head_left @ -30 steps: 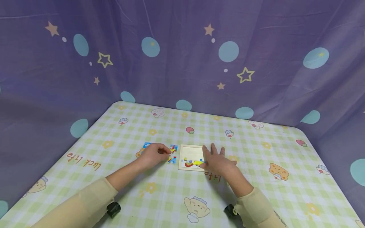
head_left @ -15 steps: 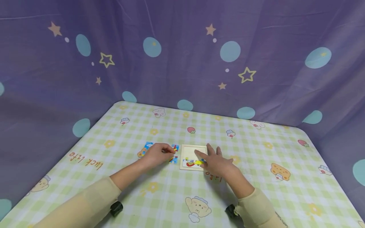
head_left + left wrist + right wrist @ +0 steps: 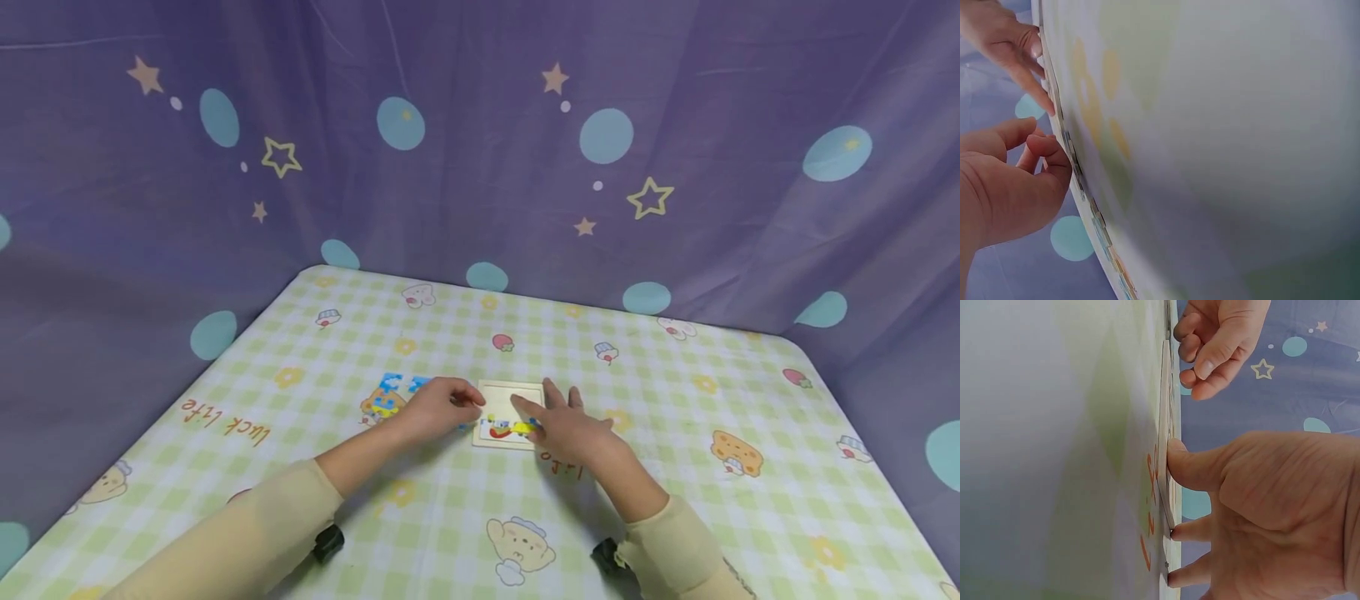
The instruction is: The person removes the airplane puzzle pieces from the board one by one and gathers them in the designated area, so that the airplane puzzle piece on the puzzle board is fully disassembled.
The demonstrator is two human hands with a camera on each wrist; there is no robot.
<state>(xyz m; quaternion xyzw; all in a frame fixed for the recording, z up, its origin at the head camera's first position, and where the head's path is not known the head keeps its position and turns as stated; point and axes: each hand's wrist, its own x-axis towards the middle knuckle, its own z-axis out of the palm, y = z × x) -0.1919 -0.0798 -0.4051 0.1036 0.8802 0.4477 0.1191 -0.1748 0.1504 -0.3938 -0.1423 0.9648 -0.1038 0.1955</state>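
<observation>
A shallow wooden puzzle tray (image 3: 512,446) lies on the table, with a row of colourful puzzle pieces (image 3: 498,431) along its near side and bare wood beyond. My left hand (image 3: 442,408) hovers at the tray's left rim, its fingers curled in toward the thumb. Neither wrist view shows a piece between those fingertips. Spread over the tray's right side, my right hand (image 3: 572,427) has its thumb on the near rim and its index finger reaching over the bare wood. In the right wrist view, the right thumb (image 3: 1188,465) touches the tray's edge.
Loose blue and yellow puzzle pieces (image 3: 391,382) lie left of the tray, partly hidden by the left hand and forearm. A green checked tablecloth (image 3: 637,533) with printed cartoons covers the table. Purple curtains (image 3: 480,192) hang behind it and at both sides.
The left hand has moved right, from over the loose pieces to the tray's left rim, uncovering pieces at the far left. The right index finger has shifted inward over the tray.
</observation>
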